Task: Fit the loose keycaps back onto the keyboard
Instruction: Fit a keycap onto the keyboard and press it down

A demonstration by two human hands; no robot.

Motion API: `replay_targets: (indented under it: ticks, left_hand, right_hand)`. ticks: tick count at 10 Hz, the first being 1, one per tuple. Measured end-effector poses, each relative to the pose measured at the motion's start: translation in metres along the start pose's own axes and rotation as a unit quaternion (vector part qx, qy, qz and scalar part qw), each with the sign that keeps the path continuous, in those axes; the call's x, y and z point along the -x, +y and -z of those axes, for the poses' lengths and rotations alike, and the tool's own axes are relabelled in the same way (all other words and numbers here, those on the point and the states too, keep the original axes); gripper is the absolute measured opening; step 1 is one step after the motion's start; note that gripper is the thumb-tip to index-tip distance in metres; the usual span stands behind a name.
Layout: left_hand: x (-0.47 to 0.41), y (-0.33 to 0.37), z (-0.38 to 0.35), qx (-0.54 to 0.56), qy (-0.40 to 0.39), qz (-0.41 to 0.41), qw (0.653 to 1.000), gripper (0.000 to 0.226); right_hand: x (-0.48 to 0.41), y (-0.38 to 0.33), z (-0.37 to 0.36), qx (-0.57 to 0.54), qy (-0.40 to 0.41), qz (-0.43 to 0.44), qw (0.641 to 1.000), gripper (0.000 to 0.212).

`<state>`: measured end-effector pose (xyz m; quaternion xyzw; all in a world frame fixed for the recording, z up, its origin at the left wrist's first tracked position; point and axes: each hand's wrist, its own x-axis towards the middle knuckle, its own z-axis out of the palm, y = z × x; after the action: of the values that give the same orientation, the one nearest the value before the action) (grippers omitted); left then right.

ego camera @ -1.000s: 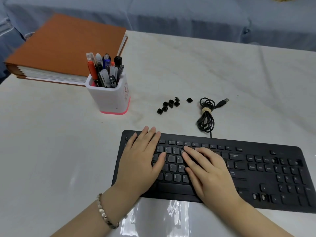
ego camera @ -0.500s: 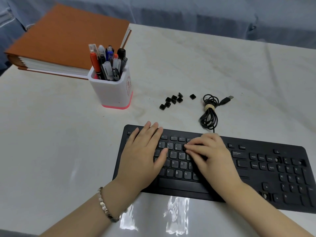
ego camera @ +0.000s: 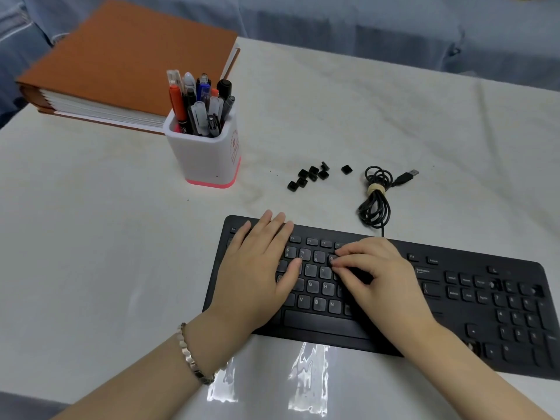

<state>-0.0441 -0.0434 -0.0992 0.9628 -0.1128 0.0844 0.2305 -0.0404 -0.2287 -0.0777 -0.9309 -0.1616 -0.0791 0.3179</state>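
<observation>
A black keyboard (ego camera: 472, 263) lies at the near right of the white table. My left hand (ego camera: 257, 274) rests flat on its left keys, fingers stretched, holding nothing. My right hand (ego camera: 378, 277) sits over the middle keys with its fingers curled and the tips pressing down near the number row; nothing shows between them. Several loose black keycaps (ego camera: 307, 177) lie in a small heap on the table beyond the keyboard, with one keycap (ego camera: 346, 169) apart to their right. A few key positions on the keyboard's right part look bare.
The keyboard's coiled cable (ego camera: 375, 198) with its USB plug lies just beyond the keyboard, right of the keycaps. A white pen holder (ego camera: 206, 156) full of pens stands to the left, and a brown binder (ego camera: 121, 62) lies behind it. Blue cloth edges the table.
My right hand went from flat to curled, its fingertips pulled in onto the upper middle keys. The left hand stayed put. The view shifted slightly.
</observation>
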Motion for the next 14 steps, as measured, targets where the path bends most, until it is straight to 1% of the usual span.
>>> replay_targets:
  ticks: [2, 4, 5, 6, 8, 9, 10, 11, 12, 13, 14]
  left_hand:
    - [0.000, 0.000, 0.000, 0.002, 0.002, 0.000, 1.000, 0.050]
    - [0.000, 0.000, 0.000, 0.001, -0.003, 0.001, 1.000, 0.050]
    - [0.000, 0.000, 0.000, 0.000, -0.001, 0.000, 1.000, 0.050]
    - [0.000, 0.001, 0.000, 0.002, -0.001, 0.002, 1.000, 0.050]
    - [0.001, 0.001, 0.001, 0.003, 0.001, 0.001, 1.000, 0.050]
    - [0.000, 0.001, 0.001, 0.005, 0.002, 0.000, 1.000, 0.050]
    - [0.000, 0.001, 0.000, 0.005, 0.002, -0.001, 1.000, 0.050]
    - [0.000, 0.000, 0.000, 0.006, -0.001, -0.001, 1.000, 0.050]
    - [0.000, 0.000, 0.000, 0.009, -0.003, 0.001, 1.000, 0.050]
    - [0.000, -0.001, -0.001, 0.010, -0.004, 0.001, 1.000, 0.049]
    - [0.000, 0.001, 0.001, 0.012, -0.004, 0.000, 1.000, 0.049]
  right_hand:
    - [0.003, 0.003, -0.006, -0.021, 0.033, -0.001, 0.999, 0.009]
    - [0.007, 0.007, -0.009, -0.001, 0.074, 0.036, 0.997, 0.010]
    - [0.006, 0.010, -0.011, -0.004, 0.069, 0.038, 0.997, 0.010]
    - [0.004, 0.009, -0.009, 0.010, 0.058, 0.047, 0.997, 0.011]
    - [0.001, 0.013, -0.006, 0.085, 0.025, 0.122, 0.989, 0.017]
    - [0.000, 0.015, -0.007, 0.104, 0.009, 0.145, 0.984, 0.023]
    - [-0.004, 0.015, -0.003, 0.111, -0.008, 0.159, 0.981, 0.023]
    - [0.003, 0.015, -0.002, 0.195, -0.014, 0.184, 0.963, 0.024]
    - [0.016, 0.010, -0.004, 0.218, -0.007, 0.163, 0.962, 0.030]
    - [0.020, -0.003, -0.006, 0.222, -0.026, 0.143, 0.964, 0.046]
    - [-0.005, -0.008, 0.007, 0.203, -0.099, 0.155, 0.962, 0.046]
